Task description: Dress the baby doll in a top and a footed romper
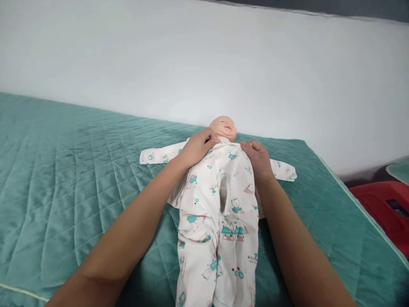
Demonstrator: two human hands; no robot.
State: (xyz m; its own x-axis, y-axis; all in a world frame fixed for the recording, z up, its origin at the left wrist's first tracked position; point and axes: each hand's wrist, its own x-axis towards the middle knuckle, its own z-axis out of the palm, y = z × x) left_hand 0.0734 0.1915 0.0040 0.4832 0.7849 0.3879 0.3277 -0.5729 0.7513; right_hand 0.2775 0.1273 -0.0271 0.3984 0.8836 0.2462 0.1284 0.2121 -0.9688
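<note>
A baby doll (223, 127) lies face up on the green quilt, its head toward the wall. It wears a white printed baby shirt (161, 154) with the sleeves spread to both sides. White baby pants (236, 213) with bears and teal prints are laid over the doll's front, legs toward me, waistband near its neck. My left hand (198, 148) pinches the left end of the waistband, beside the doll's chin. At the right end, my right hand (258, 160) is closed on the waistband too. Most of the shirt's body is hidden beneath the pants.
The quilted green cover (79, 179) spreads to the left, and its piped edge runs down the right side. A white wall (159, 64) rises behind the doll. Beyond the right edge sits a red object (380, 204), partly cut off.
</note>
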